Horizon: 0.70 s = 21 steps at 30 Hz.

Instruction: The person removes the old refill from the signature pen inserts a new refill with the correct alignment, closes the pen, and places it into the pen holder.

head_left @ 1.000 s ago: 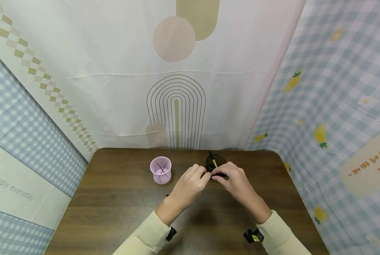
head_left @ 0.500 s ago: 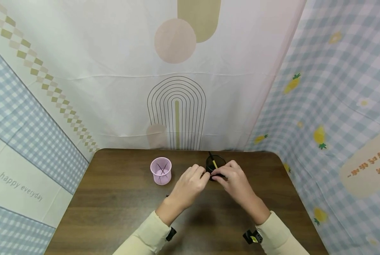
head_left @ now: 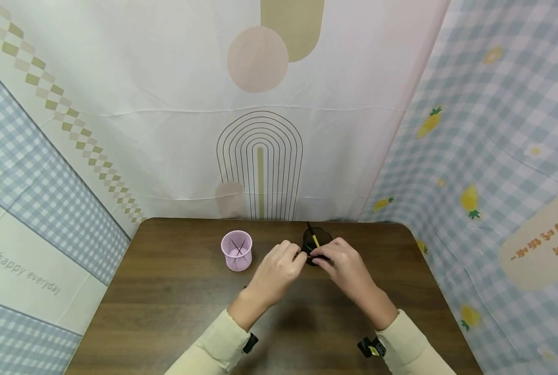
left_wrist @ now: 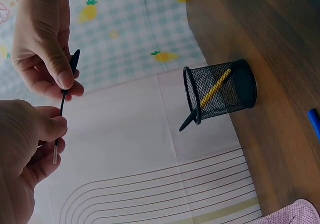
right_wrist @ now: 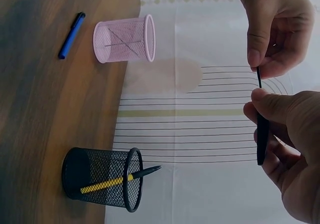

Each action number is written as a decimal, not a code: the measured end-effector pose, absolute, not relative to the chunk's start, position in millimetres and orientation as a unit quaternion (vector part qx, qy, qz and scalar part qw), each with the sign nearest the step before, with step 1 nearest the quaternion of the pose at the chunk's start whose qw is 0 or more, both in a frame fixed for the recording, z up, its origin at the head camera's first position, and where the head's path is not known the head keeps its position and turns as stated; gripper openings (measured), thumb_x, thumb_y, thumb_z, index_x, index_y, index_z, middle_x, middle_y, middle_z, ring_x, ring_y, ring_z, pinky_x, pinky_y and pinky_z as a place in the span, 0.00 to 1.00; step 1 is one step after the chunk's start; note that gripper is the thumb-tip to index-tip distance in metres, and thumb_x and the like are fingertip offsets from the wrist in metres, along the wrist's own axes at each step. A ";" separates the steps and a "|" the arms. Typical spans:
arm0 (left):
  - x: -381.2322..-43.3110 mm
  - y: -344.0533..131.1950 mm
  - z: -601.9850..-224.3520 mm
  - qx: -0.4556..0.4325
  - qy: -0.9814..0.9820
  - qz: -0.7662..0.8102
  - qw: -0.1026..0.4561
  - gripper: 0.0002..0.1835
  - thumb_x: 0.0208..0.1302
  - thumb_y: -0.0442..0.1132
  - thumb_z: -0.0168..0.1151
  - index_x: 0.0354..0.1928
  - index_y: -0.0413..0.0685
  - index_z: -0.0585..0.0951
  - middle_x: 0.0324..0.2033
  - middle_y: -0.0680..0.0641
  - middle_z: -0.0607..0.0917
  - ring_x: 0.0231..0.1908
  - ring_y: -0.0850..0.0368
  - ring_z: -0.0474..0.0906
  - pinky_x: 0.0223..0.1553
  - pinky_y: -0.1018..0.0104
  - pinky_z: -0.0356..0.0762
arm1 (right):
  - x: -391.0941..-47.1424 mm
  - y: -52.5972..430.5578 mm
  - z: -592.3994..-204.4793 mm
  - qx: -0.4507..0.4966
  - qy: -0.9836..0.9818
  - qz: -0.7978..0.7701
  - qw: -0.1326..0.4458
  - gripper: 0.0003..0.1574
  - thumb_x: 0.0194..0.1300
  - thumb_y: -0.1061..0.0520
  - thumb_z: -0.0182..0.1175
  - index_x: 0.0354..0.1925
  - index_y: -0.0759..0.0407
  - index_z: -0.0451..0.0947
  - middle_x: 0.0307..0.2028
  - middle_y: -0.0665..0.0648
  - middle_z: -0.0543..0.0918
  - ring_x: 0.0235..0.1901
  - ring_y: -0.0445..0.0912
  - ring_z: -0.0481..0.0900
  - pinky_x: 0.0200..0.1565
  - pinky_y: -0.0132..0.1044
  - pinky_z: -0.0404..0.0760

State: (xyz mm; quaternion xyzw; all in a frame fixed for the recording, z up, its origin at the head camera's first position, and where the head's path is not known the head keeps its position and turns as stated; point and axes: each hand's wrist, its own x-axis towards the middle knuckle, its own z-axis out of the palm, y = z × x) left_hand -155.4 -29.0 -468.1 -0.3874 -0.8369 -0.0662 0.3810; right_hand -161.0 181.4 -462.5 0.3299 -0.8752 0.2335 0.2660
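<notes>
the left hand (head_left: 279,271) and right hand (head_left: 346,265) pinch a slim black rod (right_wrist: 262,138) between them, partly blocking the head view of a black round mesh cup (right_wrist: 76,174) holding a yellow-and-black pen (right_wrist: 144,173). to the left, a pink round mesh cup (right_wrist: 100,48) stands near a blue-and-black pen (right_wrist: 71,36).

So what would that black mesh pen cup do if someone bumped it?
The black mesh pen cup is probably light for its size, given its see-through walls. Knocked over, it would likely roll, being round. The yellow-and-black pen leaning inside, poking past the rim, might then slide out.
</notes>
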 end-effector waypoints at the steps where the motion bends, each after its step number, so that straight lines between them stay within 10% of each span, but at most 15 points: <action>1: -155.8 -29.3 -468.8 -0.388 -0.836 -0.068 0.382 0.09 0.70 0.29 0.55 0.36 0.44 0.84 0.35 0.47 0.81 0.36 0.52 0.76 0.37 0.64 0.76 | -161.1 181.6 -462.6 0.331 -0.875 0.233 0.266 0.13 0.51 0.61 0.79 0.37 0.54 0.89 0.34 0.49 0.90 0.37 0.45 0.81 0.35 0.37 0.84; 21: -157.3 -34.2 -471.2 -0.393 -0.836 -0.076 0.376 0.08 0.69 0.29 0.57 0.39 0.44 0.85 0.36 0.48 0.81 0.37 0.53 0.77 0.36 0.65 0.76 | -160.0 186.6 -463.3 0.321 -0.883 0.212 0.271 0.12 0.51 0.60 0.80 0.36 0.52 0.88 0.31 0.48 0.89 0.35 0.44 0.81 0.32 0.36 0.83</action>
